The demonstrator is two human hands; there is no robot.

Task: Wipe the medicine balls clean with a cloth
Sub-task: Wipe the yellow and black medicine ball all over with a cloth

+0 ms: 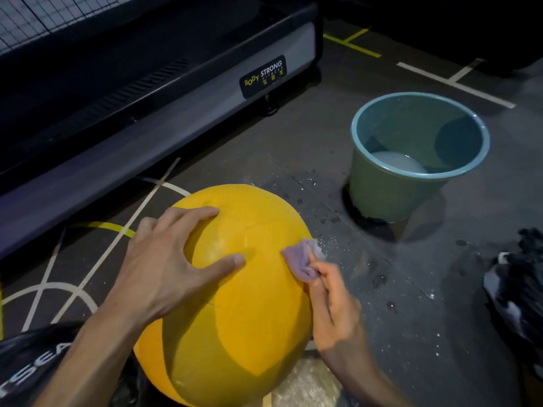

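A large yellow medicine ball (244, 315) rests on the dark gym floor in the lower middle of the head view. My left hand (170, 259) lies flat on its upper left side, fingers spread wide, steadying it. My right hand (332, 301) pinches a small bunched purple cloth (302, 259) and presses it against the ball's upper right side. The right hand is slightly blurred.
A green-blue bucket (379, 186) holding a little cloudy water stands on the floor to the upper right. A dark treadmill base (147, 92) labelled Body Strong runs along the upper left. Dark crumpled bags (520, 289) lie at the right edge. Water drops speckle the floor.
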